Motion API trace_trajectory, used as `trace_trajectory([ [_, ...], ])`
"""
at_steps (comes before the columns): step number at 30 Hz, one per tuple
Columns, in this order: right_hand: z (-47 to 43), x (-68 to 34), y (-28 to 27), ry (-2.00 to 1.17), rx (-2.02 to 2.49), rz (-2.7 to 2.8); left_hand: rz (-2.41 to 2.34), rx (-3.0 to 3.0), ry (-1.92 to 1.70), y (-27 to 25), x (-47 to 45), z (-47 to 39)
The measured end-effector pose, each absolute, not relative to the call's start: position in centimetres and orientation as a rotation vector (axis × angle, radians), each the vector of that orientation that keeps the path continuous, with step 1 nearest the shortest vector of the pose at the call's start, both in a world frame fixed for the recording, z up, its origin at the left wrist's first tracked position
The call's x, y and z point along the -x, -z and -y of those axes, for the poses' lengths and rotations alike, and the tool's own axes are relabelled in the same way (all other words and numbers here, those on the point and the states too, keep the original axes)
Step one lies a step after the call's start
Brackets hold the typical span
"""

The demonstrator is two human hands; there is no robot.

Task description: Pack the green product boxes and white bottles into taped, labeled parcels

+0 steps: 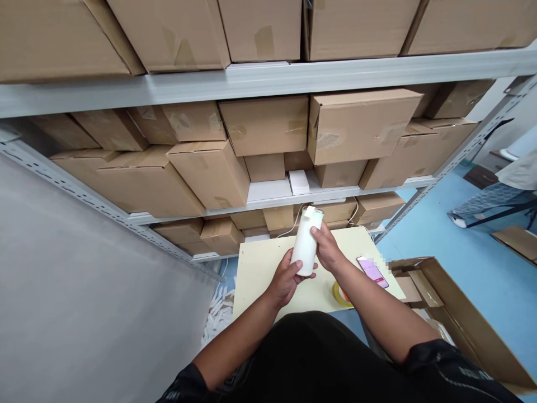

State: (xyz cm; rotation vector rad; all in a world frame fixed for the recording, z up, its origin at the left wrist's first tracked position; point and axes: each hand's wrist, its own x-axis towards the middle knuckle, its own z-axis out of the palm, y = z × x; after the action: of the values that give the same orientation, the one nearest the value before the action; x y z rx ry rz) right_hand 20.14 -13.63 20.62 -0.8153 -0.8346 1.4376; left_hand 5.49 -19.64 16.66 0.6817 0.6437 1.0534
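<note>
A white cylindrical bottle (305, 247) is held up above the cream tabletop (260, 260), tilted slightly, with a small pale tab or label at its top end. Around its lower part my left hand (286, 281) is closed, the thumb lying across the front. My right hand (328, 247) grips the upper right side, thumb pressed on the surface. What kind of bottle it is I cannot make out fully. Close to my right forearm lie a roll of yellow tape (340, 295), partly hidden by the arm, and a phone (372, 272) with a lit pink screen.
Metal shelving (268, 83) full of cardboard boxes (363, 126) rises in front. One small white box (298, 182) sits on the middle shelf. An open carton (461, 319) stands right of the table, white strips (218, 313) lie at left, and another person's leg (482, 204) shows far right.
</note>
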Motion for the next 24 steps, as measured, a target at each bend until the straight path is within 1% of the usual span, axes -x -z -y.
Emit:
trace_trajectory([
  [2, 13.7, -20.3, -20.6, -1.536, 0.786, 0.839, -0.619, -0.651, -1.016, -16.4, -5.5, 19.6],
  [4, 13.8, -20.4, -20.7, -1.561, 0.795, 0.854, -0.614, -0.625, -0.997, -16.3, -5.7, 19.5],
  [9, 13.8, -20.2, -20.5, -1.353, 0.882, 0.894, -0.68, -0.754, -1.068, -16.4, -5.9, 19.3],
  [11, 13.7, -20.4, -20.5, -1.33, 0.896, 0.93, -0.687, -0.794, -1.043, -16.3, -5.7, 19.1],
  [18, 13.0, -22.4, -21.0, -1.579, 0.786, 0.853, -0.409, -0.701, -0.902, -14.4, -5.3, 18.8],
  [24, 13.8, -23.4, -20.5, -1.695, 0.885, 0.866, -0.324, -0.68, -0.773, -13.5, -5.2, 18.4],
])
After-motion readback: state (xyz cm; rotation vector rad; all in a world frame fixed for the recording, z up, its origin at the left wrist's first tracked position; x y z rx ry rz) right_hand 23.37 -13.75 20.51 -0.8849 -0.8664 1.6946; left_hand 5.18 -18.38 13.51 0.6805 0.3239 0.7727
